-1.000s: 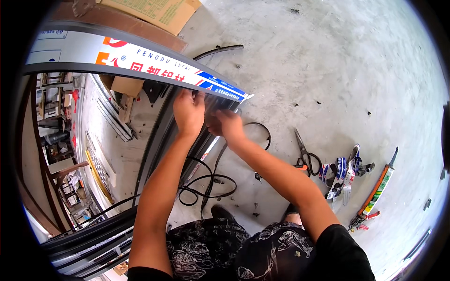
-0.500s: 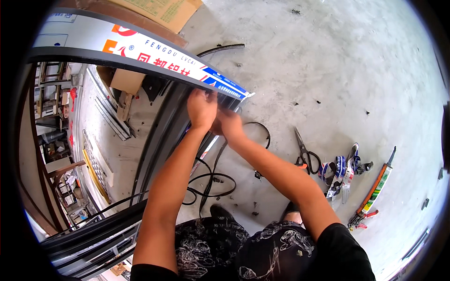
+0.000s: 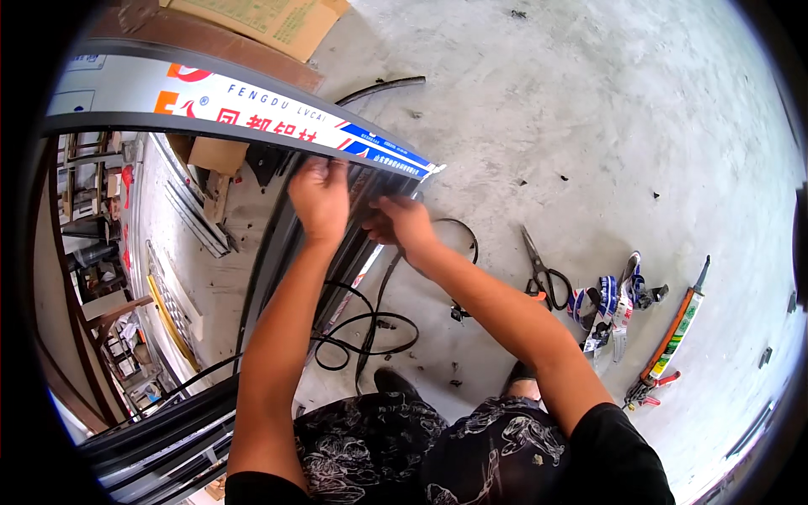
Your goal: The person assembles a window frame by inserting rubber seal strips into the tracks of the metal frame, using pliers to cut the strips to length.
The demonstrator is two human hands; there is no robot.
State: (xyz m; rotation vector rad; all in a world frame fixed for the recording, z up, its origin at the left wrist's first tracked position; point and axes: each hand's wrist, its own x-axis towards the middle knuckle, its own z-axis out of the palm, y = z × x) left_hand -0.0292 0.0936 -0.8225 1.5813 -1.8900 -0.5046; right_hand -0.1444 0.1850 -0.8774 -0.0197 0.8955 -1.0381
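Note:
A dark metal frame (image 3: pixel 227 130) with white printed protective film on its outer face slants across the upper left. My left hand (image 3: pixel 322 202) is at its inner edge near the corner, fingers bent and pressed together against the dark profile. Whatever they pinch is hidden. My right hand (image 3: pixel 406 225) is just right of it, over the dark grooved side profile (image 3: pixel 290 227), with fingers curled and slightly blurred; what is in them does not show clearly. A black rubber strip (image 3: pixel 370 337) lies in loops on the floor and runs up toward the right hand.
On the floor at right lie scissors (image 3: pixel 543 269), crumpled printed film (image 3: pixel 619 303) and a caulking gun with a tube (image 3: pixel 676 332). A cardboard box (image 3: pixel 278 25) stands at the top. A short black hose piece (image 3: pixel 379 88) lies beyond the frame. More dark profiles (image 3: pixel 168 429) are at lower left.
My left hand has moved left along the frame's inner edge, away from the corner. My right hand has shifted slightly, and a gap has opened between the hands. The view has shifted a little.

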